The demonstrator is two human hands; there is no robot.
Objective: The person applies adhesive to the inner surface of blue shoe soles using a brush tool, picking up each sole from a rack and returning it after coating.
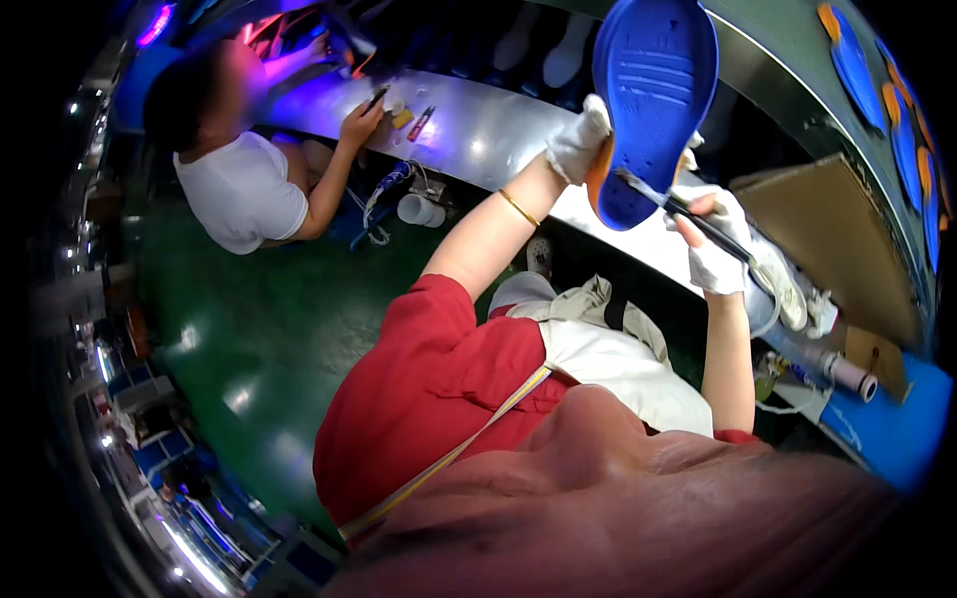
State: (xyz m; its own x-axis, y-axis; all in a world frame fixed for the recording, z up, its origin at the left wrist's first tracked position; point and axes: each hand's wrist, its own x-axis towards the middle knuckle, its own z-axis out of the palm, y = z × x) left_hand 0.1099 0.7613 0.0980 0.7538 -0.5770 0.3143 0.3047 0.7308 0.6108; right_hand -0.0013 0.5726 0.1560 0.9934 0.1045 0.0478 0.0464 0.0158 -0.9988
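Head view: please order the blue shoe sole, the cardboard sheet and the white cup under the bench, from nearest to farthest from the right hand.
1. Blue shoe sole: just above-left of the right hand.
2. Cardboard sheet: to its right.
3. White cup: far left, under the bench.

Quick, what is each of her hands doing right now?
Left hand: closed, holding the blue rubber shoe sole.
Right hand: closed on a thin dark-handled brush, bristles touching the sole.

Head camera, fisheye, looking steeply down

From above the person's own body, close on raised arms at upper right; a metal workbench [478, 125] curves across the top
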